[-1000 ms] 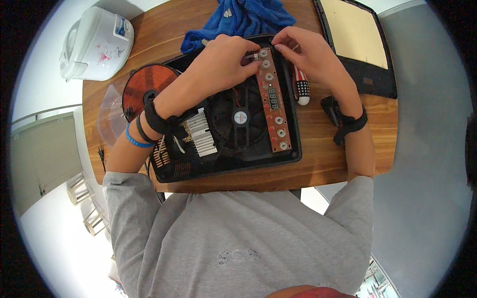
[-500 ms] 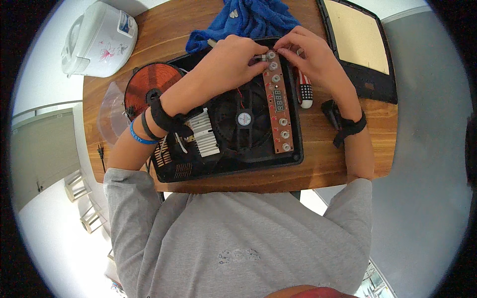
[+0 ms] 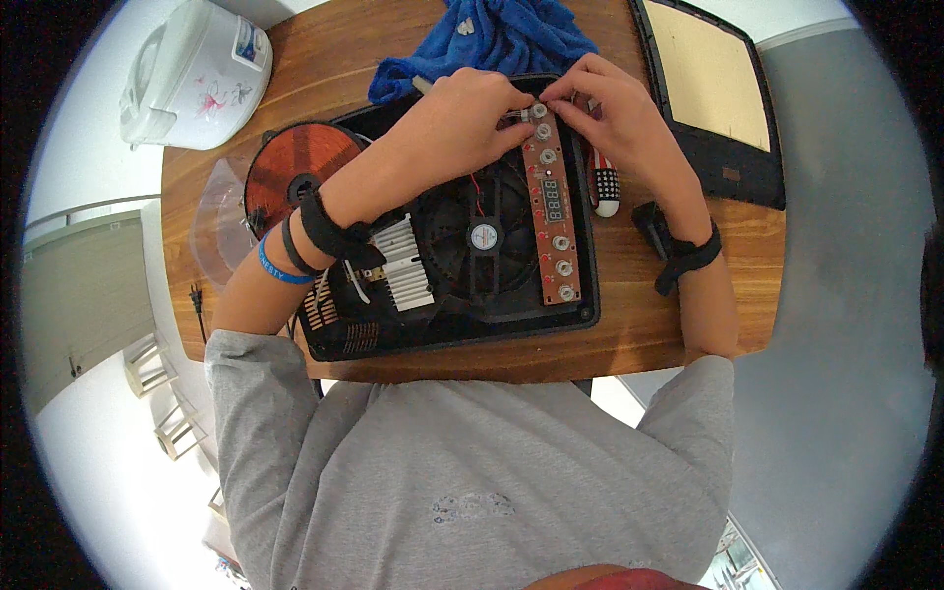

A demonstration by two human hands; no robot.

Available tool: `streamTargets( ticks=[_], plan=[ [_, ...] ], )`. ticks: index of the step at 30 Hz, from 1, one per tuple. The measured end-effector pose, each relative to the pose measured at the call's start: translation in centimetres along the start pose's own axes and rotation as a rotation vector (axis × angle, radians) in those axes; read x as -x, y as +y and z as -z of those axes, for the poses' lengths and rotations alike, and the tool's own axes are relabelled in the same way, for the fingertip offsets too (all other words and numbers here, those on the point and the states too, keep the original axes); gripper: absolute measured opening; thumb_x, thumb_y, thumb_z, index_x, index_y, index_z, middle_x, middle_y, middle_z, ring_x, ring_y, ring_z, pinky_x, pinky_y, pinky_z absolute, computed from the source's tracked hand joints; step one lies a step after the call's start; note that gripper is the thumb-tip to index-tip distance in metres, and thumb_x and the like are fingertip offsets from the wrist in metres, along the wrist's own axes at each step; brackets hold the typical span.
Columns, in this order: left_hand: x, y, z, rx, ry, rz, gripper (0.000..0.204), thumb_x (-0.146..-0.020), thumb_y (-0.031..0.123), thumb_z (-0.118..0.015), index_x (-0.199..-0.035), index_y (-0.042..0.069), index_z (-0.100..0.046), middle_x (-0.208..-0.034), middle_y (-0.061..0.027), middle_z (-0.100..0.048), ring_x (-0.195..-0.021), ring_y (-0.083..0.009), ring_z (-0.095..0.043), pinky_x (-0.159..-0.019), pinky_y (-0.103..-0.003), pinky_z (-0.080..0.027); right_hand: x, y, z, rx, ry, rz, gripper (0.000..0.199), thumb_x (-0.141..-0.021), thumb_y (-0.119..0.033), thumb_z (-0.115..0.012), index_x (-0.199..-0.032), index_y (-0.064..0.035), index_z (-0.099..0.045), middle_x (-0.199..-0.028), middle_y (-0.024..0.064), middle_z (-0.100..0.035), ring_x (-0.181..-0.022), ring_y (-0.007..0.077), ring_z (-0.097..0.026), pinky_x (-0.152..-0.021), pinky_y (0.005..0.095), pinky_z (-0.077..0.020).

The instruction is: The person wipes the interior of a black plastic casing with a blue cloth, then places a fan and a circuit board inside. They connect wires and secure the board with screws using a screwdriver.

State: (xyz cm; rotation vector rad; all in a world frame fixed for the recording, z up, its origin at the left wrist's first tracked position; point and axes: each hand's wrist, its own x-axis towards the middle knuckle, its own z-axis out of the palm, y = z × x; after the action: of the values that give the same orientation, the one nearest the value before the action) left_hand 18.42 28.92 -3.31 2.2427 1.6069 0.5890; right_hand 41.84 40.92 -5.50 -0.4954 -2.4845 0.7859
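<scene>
A long brown circuit board with round clear buttons and a small digit display lies along the right side of an opened black induction cooker base. My left hand is closed at the board's far end, thumb and forefinger at its left edge beside a pale wire connector. From the other side, my right hand pinches the same end, its fingertips near the top button. The fingers partly hide what is gripped. Under my left forearm sit a copper coil, a white finned heat sink and a black fan.
A blue cloth is bunched behind the base. At the far right lies a black-framed panel. A flag-patterned tool handle rests right of the base. A white rice cooker stands far left, and a black plug lies near the left edge.
Both hands stay at the board's far end with only slight finger shifts. My right forearm has moved a little to the left.
</scene>
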Motion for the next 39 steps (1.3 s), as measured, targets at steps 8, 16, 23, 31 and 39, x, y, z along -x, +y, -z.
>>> streamTargets(
  ticks=[8,16,23,31,39],
  plan=[
    [0.1,0.1,-0.3,-0.020,0.009,0.012,0.036,-0.103,0.026,-0.080,-0.127,-0.001,-0.082,-0.114,-0.0224,-0.081,-0.105,-0.0430,-0.078,-0.092,-0.050,-0.063,0.0,-0.4,0.1,0.023,-0.003,-0.031,0.014,-0.104,-0.009,-0.079,-0.117,-0.0043,-0.081,-0.108,0.0088,-0.070,-0.090,0.0215,-0.072,-0.079,0.0348,-0.0595],
    [0.2,0.1,-0.1,0.002,-0.011,0.026,0.037,-0.103,0.027,-0.080,-0.127,-0.001,-0.081,-0.118,-0.0225,-0.080,-0.108,-0.0437,-0.077,-0.095,-0.051,-0.062,-0.2,-0.9,0.4,-0.012,-0.029,-0.085,0.017,-0.102,-0.011,-0.081,-0.118,-0.0047,-0.080,-0.107,0.0134,-0.071,-0.093,0.0284,-0.077,-0.082,0.0401,-0.0630],
    [0.6,0.5,0.1,-0.064,0.008,0.002,0.045,-0.104,0.025,-0.079,-0.139,-0.003,-0.075,-0.132,-0.0227,-0.077,-0.120,-0.0428,-0.075,-0.104,-0.049,-0.061,0.1,-0.4,0.8,-0.085,0.021,-0.130,0.019,-0.105,-0.010,-0.076,-0.123,-0.0034,-0.073,-0.110,0.0154,-0.075,-0.099,0.0327,-0.077,-0.086,0.0410,-0.0619],
    [1.3,0.7,0.0,-0.052,0.014,-0.090,0.048,-0.108,0.016,-0.071,-0.152,-0.001,-0.065,-0.147,-0.0220,-0.072,-0.132,-0.0420,-0.071,-0.110,-0.049,-0.060,2.4,-0.7,5.0,0.100,-0.454,-0.217,0.031,-0.102,-0.019,-0.079,-0.122,-0.0026,-0.062,-0.109,0.0225,-0.074,-0.100,0.0422,-0.074,-0.091,0.0482,-0.0597],
    [1.0,1.0,0.9,-0.063,-0.074,-0.097,0.053,-0.108,0.014,-0.069,-0.158,0.000,-0.061,-0.137,-0.0255,-0.076,-0.123,-0.0440,-0.074,-0.107,-0.052,-0.061,2.0,-1.1,3.6,0.185,-0.558,-0.262,0.056,-0.091,-0.023,-0.083,-0.137,-0.0073,-0.056,-0.116,0.0303,-0.074,-0.119,0.0500,-0.073,-0.098,0.0568,-0.0598]
  ],
)
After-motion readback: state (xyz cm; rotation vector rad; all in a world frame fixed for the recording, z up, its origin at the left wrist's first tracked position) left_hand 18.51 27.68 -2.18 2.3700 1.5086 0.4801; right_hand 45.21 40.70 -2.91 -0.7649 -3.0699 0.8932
